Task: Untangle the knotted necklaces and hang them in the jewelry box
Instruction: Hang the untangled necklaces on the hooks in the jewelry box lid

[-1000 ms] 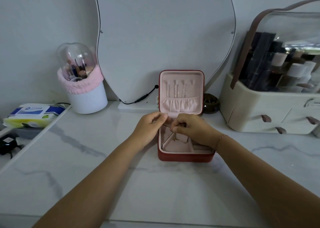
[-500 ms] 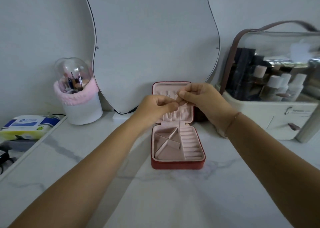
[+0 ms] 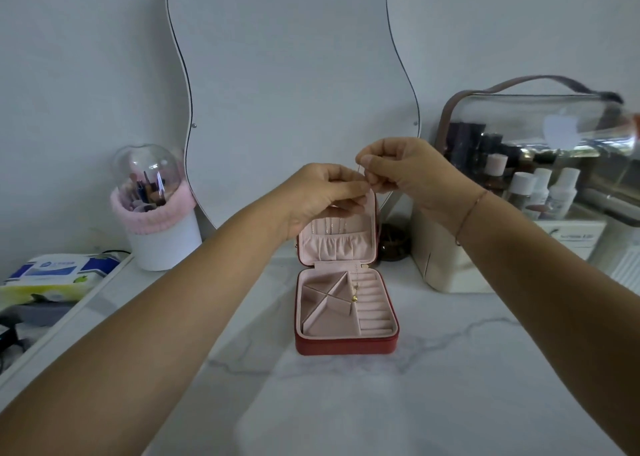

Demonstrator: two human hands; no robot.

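Head view: both forearms reach forward, with the left hand (image 3: 325, 196) and the right hand (image 3: 408, 171) raised close together in front of the upright lid. Each hand's curled fingertips pinch a hair-thin necklace (image 3: 354, 298), whose chain drops to a small gold pendant over the tray. The square, round-cornered jewelry box (image 3: 346, 346), red outside and soft pink inside, sits on the marble-veined worktop (image 3: 346, 403).

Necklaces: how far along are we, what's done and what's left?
Done: several chains already hang inside the lid of the jewelry box. In hand: the left hand and right hand pinch a thin necklace above the box, its gold pendant dangling over the tray. Left: hook that one in the lid. Whether it has knots is too fine to see.
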